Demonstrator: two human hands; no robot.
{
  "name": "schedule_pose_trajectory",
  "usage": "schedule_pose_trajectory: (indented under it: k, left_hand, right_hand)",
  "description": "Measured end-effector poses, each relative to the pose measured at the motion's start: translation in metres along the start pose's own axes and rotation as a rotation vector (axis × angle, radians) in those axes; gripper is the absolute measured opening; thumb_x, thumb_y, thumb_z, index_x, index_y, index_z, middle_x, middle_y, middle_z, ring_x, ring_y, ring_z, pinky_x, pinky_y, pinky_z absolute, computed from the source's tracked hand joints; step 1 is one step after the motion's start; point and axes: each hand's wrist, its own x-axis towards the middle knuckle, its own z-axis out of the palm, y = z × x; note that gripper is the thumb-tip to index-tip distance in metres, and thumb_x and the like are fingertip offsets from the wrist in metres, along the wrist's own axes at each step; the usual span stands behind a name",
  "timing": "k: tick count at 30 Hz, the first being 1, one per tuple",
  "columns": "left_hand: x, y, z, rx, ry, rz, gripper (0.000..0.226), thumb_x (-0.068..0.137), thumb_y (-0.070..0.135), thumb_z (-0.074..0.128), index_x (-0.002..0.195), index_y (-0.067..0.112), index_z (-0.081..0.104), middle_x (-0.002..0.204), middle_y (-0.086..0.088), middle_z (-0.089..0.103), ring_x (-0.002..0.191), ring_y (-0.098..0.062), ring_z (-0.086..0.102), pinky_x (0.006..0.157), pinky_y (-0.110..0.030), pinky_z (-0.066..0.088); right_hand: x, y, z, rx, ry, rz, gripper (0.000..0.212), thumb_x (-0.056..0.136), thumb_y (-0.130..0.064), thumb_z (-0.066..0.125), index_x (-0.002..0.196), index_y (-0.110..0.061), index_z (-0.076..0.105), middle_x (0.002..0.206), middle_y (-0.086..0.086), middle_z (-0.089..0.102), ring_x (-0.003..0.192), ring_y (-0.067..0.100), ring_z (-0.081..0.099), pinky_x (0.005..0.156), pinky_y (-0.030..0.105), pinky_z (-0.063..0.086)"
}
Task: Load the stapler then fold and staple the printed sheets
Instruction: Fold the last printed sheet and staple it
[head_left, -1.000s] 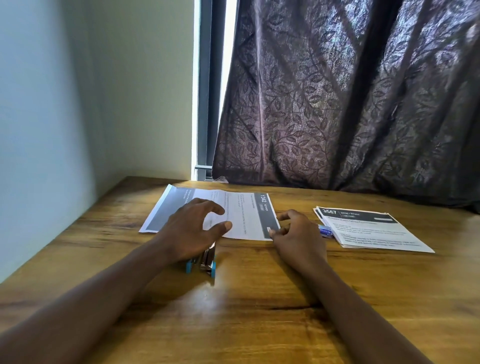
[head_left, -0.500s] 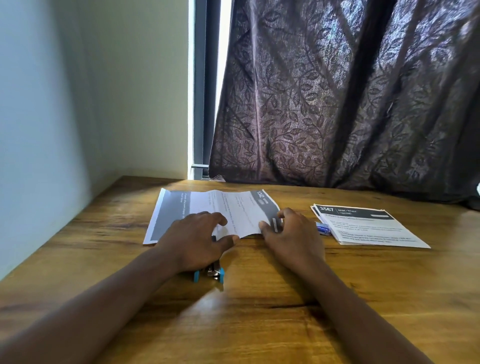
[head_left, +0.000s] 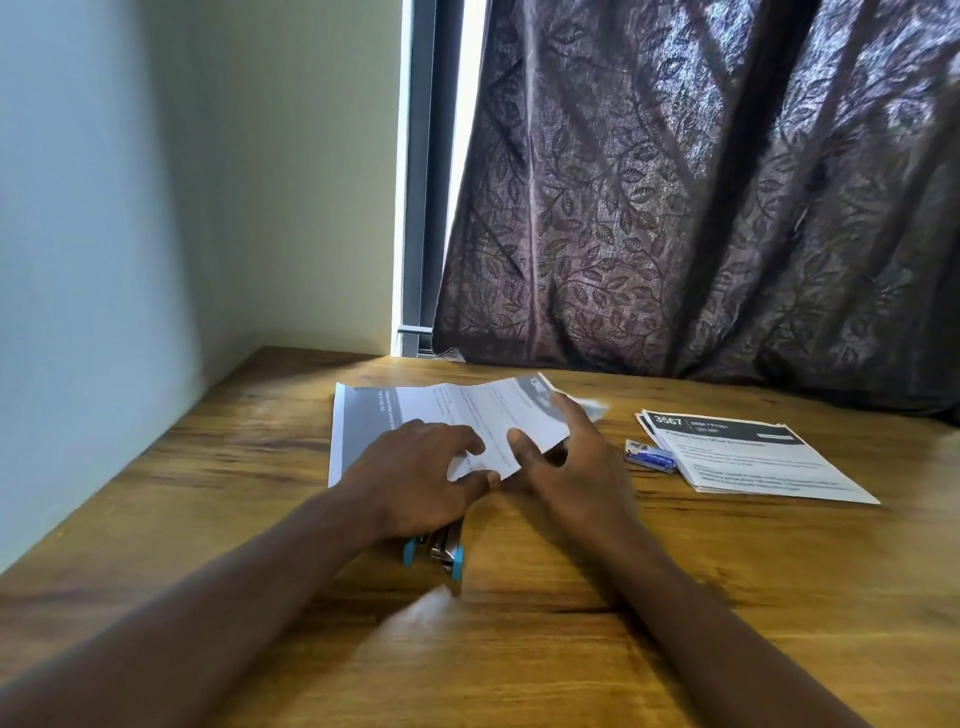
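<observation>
A printed sheet with grey bands lies on the wooden table ahead of me. My right hand grips its right end and has lifted and curled it toward the left. My left hand rests on the sheet's near left part, fingers spread and flat, thumb at the raised edge. A blue and metal stapler lies on the table under my left wrist, mostly hidden. A stack of printed sheets sits to the right.
A small blue staple box lies beside the stack's left edge. A dark patterned curtain hangs behind the table, a white wall closes the left side.
My right hand has lifted the sheet's right end off the table and carried it leftward, over the sheet. My left hand stayed pressed on the paper.
</observation>
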Motion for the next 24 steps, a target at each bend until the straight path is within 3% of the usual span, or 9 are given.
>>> schedule_pose_trajectory:
  k: [3, 7, 9, 11, 14, 17, 21, 24]
  left_hand:
    - [0.000, 0.001, 0.001, 0.006, -0.011, 0.026, 0.049, 0.095, 0.060, 0.055, 0.139, 0.036, 0.055, 0.147, 0.010, 0.056, 0.129, -0.016, 0.053, 0.107, -0.036, 0.045]
    - [0.003, -0.003, 0.001, -0.097, 0.091, 0.048, 0.048, 0.094, 0.058, 0.058, 0.138, 0.037, 0.055, 0.143, 0.011, 0.060, 0.124, -0.011, 0.057, 0.104, -0.039, 0.050]
    - [0.005, -0.008, -0.002, -0.144, 0.211, 0.058, 0.048, 0.094, 0.050, 0.063, 0.139, 0.034, 0.053, 0.146, 0.007, 0.057, 0.126, -0.016, 0.057, 0.101, -0.039, 0.053]
    - [0.006, -0.014, -0.007, -0.169, 0.331, 0.060, 0.051, 0.094, 0.044, 0.067, 0.140, 0.031, 0.050, 0.149, 0.002, 0.053, 0.130, -0.022, 0.053, 0.101, -0.044, 0.054]
    - [0.006, -0.025, -0.013, -0.228, 0.456, 0.027, 0.058, 0.092, 0.045, 0.068, 0.143, 0.032, 0.045, 0.146, 0.002, 0.054, 0.130, -0.023, 0.052, 0.103, -0.052, 0.051]
    - [0.007, -0.027, -0.016, -0.368, 0.510, 0.029, 0.066, 0.091, 0.048, 0.068, 0.147, 0.032, 0.037, 0.141, 0.006, 0.054, 0.127, -0.016, 0.054, 0.105, -0.050, 0.052]
    - [0.008, -0.028, -0.024, -0.495, 0.564, 0.094, 0.077, 0.090, 0.026, 0.075, 0.152, 0.034, 0.030, 0.146, 0.015, 0.047, 0.134, -0.010, 0.046, 0.106, -0.045, 0.046]
    - [0.010, -0.037, -0.029, -0.381, 0.623, 0.201, 0.091, 0.085, 0.024, 0.080, 0.157, 0.026, 0.024, 0.152, -0.001, 0.045, 0.138, -0.017, 0.045, 0.107, -0.042, 0.048]
  right_hand:
    - [-0.001, 0.000, 0.001, 0.035, 0.003, -0.046, 0.073, 0.088, -0.047, 0.070, 0.151, -0.045, 0.033, 0.136, -0.008, 0.061, 0.116, 0.016, 0.058, 0.101, 0.044, 0.051]
    - [0.002, 0.004, 0.002, 0.163, 0.065, -0.067, 0.055, 0.093, -0.017, 0.067, 0.137, -0.045, 0.053, 0.116, -0.015, 0.063, 0.088, 0.008, 0.059, 0.088, 0.040, 0.057]
    - [0.005, 0.004, -0.001, 0.323, 0.139, -0.063, 0.050, 0.096, -0.010, 0.062, 0.130, -0.046, 0.057, 0.116, -0.022, 0.059, 0.101, 0.009, 0.062, 0.087, 0.040, 0.060]
    - [0.007, 0.003, -0.006, 0.451, 0.204, -0.078, 0.048, 0.098, -0.005, 0.058, 0.130, -0.041, 0.060, 0.123, -0.016, 0.060, 0.114, 0.014, 0.062, 0.087, 0.040, 0.061]
    - [0.011, 0.002, -0.016, 0.623, 0.245, -0.122, 0.048, 0.101, -0.001, 0.053, 0.130, -0.038, 0.061, 0.132, -0.002, 0.064, 0.116, 0.020, 0.065, 0.088, 0.046, 0.061]
    - [0.011, 0.000, -0.025, 0.767, 0.234, -0.121, 0.045, 0.102, 0.002, 0.052, 0.130, -0.032, 0.063, 0.132, -0.001, 0.064, 0.115, 0.012, 0.066, 0.088, 0.037, 0.062]
    - [0.011, -0.002, -0.030, 0.883, 0.115, -0.078, 0.042, 0.102, 0.004, 0.050, 0.127, -0.027, 0.065, 0.112, 0.001, 0.071, 0.093, 0.003, 0.070, 0.074, 0.023, 0.060]
    - [0.014, -0.003, -0.030, 0.918, 0.014, 0.002, 0.041, 0.102, 0.003, 0.051, 0.123, -0.028, 0.068, 0.099, 0.000, 0.070, 0.088, 0.010, 0.068, 0.068, 0.023, 0.058]
